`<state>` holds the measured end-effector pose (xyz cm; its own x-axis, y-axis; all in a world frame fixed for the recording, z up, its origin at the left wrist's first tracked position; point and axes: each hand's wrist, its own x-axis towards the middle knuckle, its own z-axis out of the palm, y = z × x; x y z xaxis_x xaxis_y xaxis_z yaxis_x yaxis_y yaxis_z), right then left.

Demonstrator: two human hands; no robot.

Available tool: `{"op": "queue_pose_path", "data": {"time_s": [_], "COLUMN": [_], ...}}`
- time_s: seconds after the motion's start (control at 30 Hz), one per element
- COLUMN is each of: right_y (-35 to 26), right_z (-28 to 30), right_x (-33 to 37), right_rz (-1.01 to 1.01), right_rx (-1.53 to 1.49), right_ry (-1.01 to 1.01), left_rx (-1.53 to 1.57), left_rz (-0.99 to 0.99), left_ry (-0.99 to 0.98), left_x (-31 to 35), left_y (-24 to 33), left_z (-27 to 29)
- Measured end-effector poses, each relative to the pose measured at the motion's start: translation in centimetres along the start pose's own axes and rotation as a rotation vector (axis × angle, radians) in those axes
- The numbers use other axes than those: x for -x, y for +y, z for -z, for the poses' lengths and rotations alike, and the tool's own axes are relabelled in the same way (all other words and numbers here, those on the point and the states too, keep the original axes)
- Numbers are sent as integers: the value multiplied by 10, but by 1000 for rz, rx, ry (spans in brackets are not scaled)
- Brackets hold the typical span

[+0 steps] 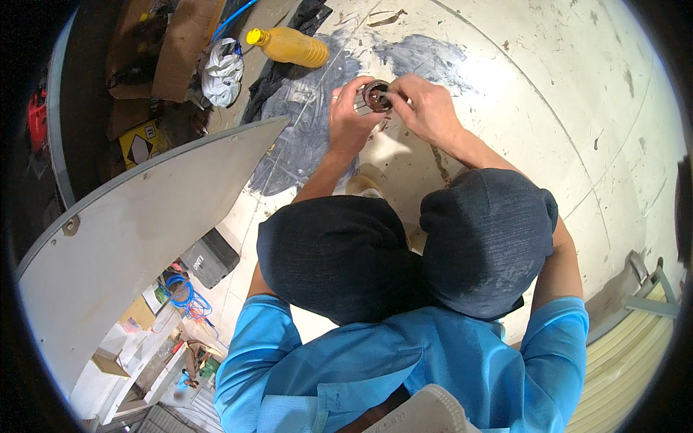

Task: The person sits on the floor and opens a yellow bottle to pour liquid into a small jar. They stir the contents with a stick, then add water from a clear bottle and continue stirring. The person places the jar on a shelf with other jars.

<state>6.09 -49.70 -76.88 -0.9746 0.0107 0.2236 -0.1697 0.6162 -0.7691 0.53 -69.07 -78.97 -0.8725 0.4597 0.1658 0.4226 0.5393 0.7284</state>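
I am crouched with both hands out past my knees, over the floor. My left hand (349, 124) is wrapped round a small round jar (376, 105), holding it with its mouth turned up toward me. The inside of the jar looks dark reddish brown. My right hand (432, 110) is closed, its fingertips at the jar's opening. Whatever those fingers pinch, if anything, is too small to make out. Beyond my left hand, a plastic bottle (294, 47) with yellow contents and a yellow cap lies on its side.
Dark grey smears stain the pale floor (527, 94). A large curved grey panel (155, 191) stands at my left. Behind it are a cardboard box (189, 47), a crumpled white plastic bag (222, 74), a black case (209, 257) and coiled blue hose (185, 294). A cream slatted object (632, 353) is at lower right.
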Motion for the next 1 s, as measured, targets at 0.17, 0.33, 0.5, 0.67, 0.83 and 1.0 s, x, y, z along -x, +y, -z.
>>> {"op": "queue_pose_path", "data": {"time_s": [0.17,0.33,0.5,0.67,0.83,1.0], "right_y": [1,1,2,5,4,3], "right_z": [1,0,-1,2,4,3], "right_x": [-2,-4,-3,-3,-3,-1], "right_rz": [54,75,56,125,112,25], "right_rx": [37,72,11,44,125,-17], "right_ry": [-105,-70,-66,-209,-82,-62], "left_rx": [23,42,11,-8,-23,-32], "left_rz": [-4,-10,-7,-55,-86,-74], "left_ry": [-10,-11,-7,7,21,-4], "left_x": [0,2,1,-1,-1,-3], "left_y": [-3,-2,0,2,0,-3], "left_z": [0,1,2,4,5,6]}}
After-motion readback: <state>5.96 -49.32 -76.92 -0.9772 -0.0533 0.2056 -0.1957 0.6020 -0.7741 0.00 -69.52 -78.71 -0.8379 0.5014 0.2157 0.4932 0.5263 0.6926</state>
